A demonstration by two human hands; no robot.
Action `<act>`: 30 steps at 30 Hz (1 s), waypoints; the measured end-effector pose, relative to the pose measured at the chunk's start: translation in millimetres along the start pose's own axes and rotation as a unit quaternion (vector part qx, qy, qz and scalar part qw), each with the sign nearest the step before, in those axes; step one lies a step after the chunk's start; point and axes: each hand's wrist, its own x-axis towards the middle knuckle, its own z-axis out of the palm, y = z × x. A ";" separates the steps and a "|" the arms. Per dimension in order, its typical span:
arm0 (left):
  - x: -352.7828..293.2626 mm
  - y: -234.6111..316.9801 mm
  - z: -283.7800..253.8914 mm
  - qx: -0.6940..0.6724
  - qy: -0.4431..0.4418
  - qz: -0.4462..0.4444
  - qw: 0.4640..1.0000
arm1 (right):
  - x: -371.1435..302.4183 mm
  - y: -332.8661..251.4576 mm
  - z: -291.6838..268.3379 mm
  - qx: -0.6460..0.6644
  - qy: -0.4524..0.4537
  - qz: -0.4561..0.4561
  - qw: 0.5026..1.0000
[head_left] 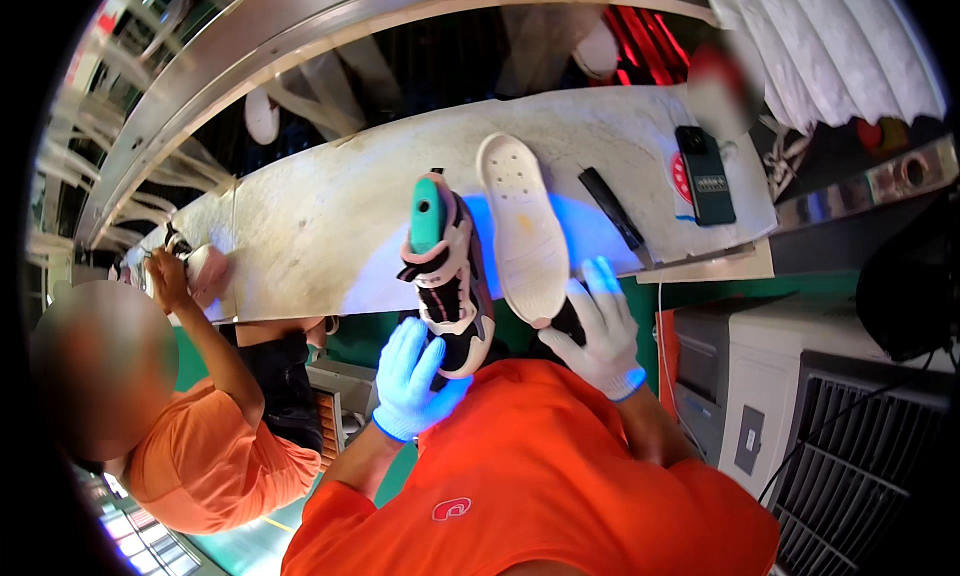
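My left hand point(408, 378), in a light knitted glove lit blue, has its thumb and forefinger around the toe of a black, pink and white shoe upper point(450, 294). A teal shoe last point(427, 216) fills its opening. The toe points at me and reaches past the table edge. Right of it lies a cream shoe sole point(524, 231), inner face up, with small holes at the far end. My right hand point(604, 334), gloved too, is open with fingers spread; its thumb and forefinger are at the sole's near end.
On the pale worktable point(310, 226) are a black pen-like tool point(612, 211) and a dark phone point(706, 176). Behind runs a metal-framed line point(230, 66). A co-worker in orange point(215, 456) handles a shoe point(208, 274) at left. A grey-white machine point(780, 376) stands at right.
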 end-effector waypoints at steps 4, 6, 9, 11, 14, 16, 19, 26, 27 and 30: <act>8.7 -30.0 30.9 0.089 0.058 0.059 0.993 | 6.4 6.8 27.0 0.013 0.040 0.025 0.999; 53.0 -27.2 10.7 0.094 0.007 0.126 0.988 | 9.6 18.8 41.1 0.028 0.090 -0.001 0.996; 120.9 -7.3 -23.3 -0.024 0.060 0.098 0.993 | 23.4 19.2 30.9 0.048 0.091 -0.063 0.993; 156.6 15.6 -60.3 -0.181 0.067 -0.085 0.978 | 43.7 -8.8 -17.8 0.090 0.073 -0.119 0.986; 202.1 36.4 -103.2 -0.239 -0.045 -0.210 0.947 | 58.5 -48.0 -68.6 0.237 0.051 -0.135 0.961; 197.9 33.5 -77.4 -0.300 -0.019 -0.204 0.932 | 67.1 -64.3 -88.1 0.319 0.003 -0.074 0.945; 170.0 34.8 -39.2 -0.350 0.095 -0.171 0.916 | 78.4 -77.6 -85.1 0.404 0.006 0.075 0.912; 158.1 46.2 -23.8 -0.298 0.126 0.004 0.946 | 86.5 -49.0 -69.3 0.437 0.021 0.028 0.899; 147.7 43.3 -17.3 -0.293 0.097 -0.032 0.951 | 87.0 -48.2 -69.9 0.449 0.019 0.026 0.893; 150.2 45.2 -31.4 -0.192 0.099 0.080 0.973 | 84.1 -45.2 -69.3 0.485 0.016 0.032 0.874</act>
